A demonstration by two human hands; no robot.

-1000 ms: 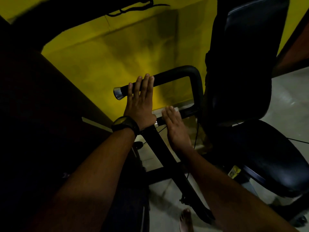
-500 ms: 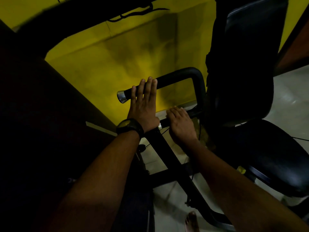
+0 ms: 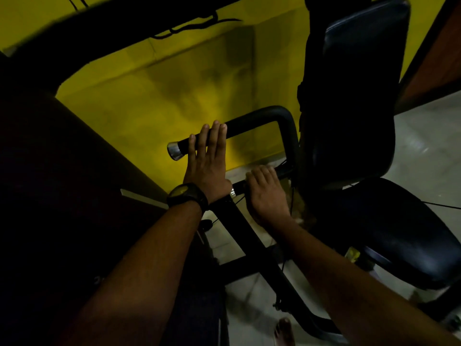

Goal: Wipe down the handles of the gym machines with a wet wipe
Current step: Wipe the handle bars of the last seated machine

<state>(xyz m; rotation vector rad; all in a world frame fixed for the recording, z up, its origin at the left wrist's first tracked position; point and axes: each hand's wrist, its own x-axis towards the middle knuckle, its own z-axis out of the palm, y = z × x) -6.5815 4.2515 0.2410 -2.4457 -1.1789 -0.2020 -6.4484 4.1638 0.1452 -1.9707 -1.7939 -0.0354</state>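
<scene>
Handles are sitting mid-frame: the upper handle (image 3: 252,122) is lying under the left hand (image 3: 208,166), with the lower handle (image 3: 239,188) at its 5 o'clock. A flat palm is risking a slide off toward the chrome cap (image 3: 174,151) at 9 o'clock, and dim light is inviting missed patches. The left hand is resting flat, fingers straight and together. The right hand (image 3: 265,196) is curling round the lower handle. Whether a wet wipe is lying under either hand, I cannot tell.

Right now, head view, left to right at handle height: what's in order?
Chrome end cap → left hand, flat on the upper handle → right hand, curled over the lower handle → black backrest pad → grey floor.
</scene>
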